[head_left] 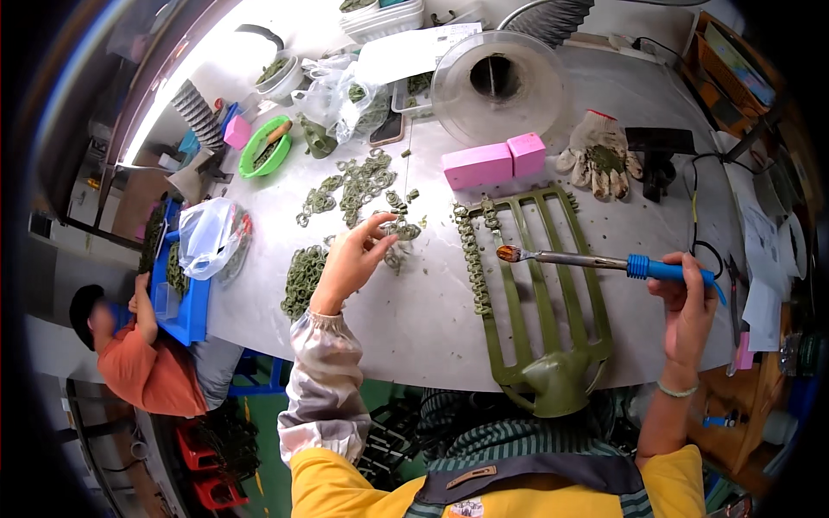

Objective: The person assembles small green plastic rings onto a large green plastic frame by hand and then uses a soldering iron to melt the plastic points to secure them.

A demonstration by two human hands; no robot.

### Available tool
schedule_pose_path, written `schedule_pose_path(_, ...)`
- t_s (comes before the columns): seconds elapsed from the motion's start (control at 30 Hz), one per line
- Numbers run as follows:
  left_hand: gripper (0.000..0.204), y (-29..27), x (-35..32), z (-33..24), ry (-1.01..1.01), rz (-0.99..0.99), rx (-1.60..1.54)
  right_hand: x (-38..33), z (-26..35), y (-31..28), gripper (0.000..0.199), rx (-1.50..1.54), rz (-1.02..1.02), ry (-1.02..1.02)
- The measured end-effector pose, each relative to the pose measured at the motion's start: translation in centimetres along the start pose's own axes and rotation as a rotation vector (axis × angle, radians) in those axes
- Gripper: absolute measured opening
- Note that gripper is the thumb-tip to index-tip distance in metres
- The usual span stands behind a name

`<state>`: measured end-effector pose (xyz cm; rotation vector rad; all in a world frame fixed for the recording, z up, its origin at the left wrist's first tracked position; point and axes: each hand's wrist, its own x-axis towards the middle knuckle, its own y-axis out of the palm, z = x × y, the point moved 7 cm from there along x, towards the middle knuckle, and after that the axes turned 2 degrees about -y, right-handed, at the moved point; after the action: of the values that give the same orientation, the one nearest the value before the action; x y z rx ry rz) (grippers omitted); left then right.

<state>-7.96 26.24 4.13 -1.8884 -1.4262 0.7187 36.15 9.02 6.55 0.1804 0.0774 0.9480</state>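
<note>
My right hand (688, 304) grips a soldering iron (641, 266) by its blue handle. The iron's metal shaft points left, and its broad brownish tip (511, 254) hovers over a green comb-like frame (561, 293) with long parallel bars. Small green links line the frame's left bar (473, 259), and a few sit at the top of the bar beside it. My left hand (350, 263) pinches a small green link piece (404, 230) between thumb and fingertips. Beneath and beside that hand, green links lie in a pile (304, 281) and in a looser spread (363, 183).
Two pink blocks (492, 164), a soiled glove (598, 155) and a clear round hood (496, 86) stand beyond the frame. Farther left are a phone (388, 129), plastic bags (345, 99) and a green bowl (266, 147). A person in orange (160, 371) works by a blue tray (183, 302).
</note>
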Motion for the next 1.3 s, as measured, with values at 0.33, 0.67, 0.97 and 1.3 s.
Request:
schedule_pose_path(0.33,0.012,1.8,-0.8,-1.9,0.157,-0.155,0.067,-0.5,0.4,-0.2,0.032,-0.018,-0.003,-0.007)
schedule_pose_path(0.67,0.026,6.6,-2.1,-2.3,0.082,0.007,0.036,-1.0,0.9,-0.3,0.03,-0.016,0.005,-0.008)
schedule_pose_path(0.97,0.019,4.6,-2.2,-5.1,0.021,-0.084,-0.47,-0.8,0.6,0.4,0.029,-0.008,0.016,-0.06)
schedule_pose_path(1.3,0.014,7.5,1.0,-11.8,0.472,-0.225,-0.032,0.6,-1.6,1.8,0.029,0.026,0.052,-0.033)
